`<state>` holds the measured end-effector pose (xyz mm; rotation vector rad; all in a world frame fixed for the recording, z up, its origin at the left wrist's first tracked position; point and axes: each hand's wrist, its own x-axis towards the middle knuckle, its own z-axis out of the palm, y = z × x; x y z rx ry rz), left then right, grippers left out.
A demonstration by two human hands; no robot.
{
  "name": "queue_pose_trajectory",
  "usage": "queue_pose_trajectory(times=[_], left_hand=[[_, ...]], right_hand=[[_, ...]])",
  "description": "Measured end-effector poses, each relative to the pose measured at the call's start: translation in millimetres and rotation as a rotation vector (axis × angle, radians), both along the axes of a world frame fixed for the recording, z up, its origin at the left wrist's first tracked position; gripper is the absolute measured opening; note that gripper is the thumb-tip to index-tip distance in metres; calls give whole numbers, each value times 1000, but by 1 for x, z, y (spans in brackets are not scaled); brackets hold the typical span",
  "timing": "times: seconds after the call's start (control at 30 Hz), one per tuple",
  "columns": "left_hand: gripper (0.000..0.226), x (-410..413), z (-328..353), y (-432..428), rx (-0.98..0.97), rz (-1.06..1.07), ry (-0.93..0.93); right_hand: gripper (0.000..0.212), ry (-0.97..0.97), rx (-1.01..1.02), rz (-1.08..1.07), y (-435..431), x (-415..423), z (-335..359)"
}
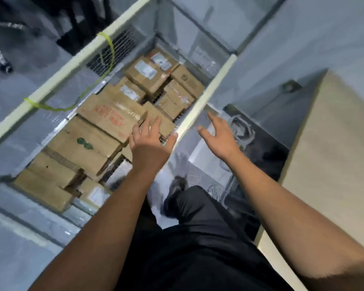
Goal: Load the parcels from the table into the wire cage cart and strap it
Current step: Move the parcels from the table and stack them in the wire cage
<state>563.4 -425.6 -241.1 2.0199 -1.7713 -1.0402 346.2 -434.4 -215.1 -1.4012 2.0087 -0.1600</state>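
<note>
I look down into the wire cage cart [206, 95], whose cream top rails frame several brown cardboard parcels [105, 114] packed inside. A yellow-green strap [108, 49] is tied round the far rail and hangs slack along the cage's inner side. My left hand [149, 139] reaches over the near rail, fingers spread and straight, just above a parcel at the cage's near side. My right hand [216, 133] hovers outside the near rail with fingers spread and holds nothing. The view is blurred by motion.
A pale wooden table [324, 156] stands at the right, close to the cart. Below my arms are my dark trousers [198, 238] and a shoe [177, 183] on the grey floor. Dark equipment sits at the top left.
</note>
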Motion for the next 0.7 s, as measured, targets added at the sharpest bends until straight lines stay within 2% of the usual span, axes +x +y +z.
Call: queue_pose_trajectory(times=[0.23, 0.37, 0.5, 0.7], left_hand=[[75, -102, 49, 60, -64, -495, 23], [76, -191, 73, 106, -133, -804, 34], [76, -276, 99, 185, -234, -1062, 74], [74, -344, 116, 319, -201, -1324, 210]], right_hand=[[69, 42, -109, -523, 167, -106, 46], [66, 56, -255, -826, 287, -155, 75], [68, 56, -351, -1129, 418, -171, 100], [69, 97, -437, -1470, 574, -169, 114]])
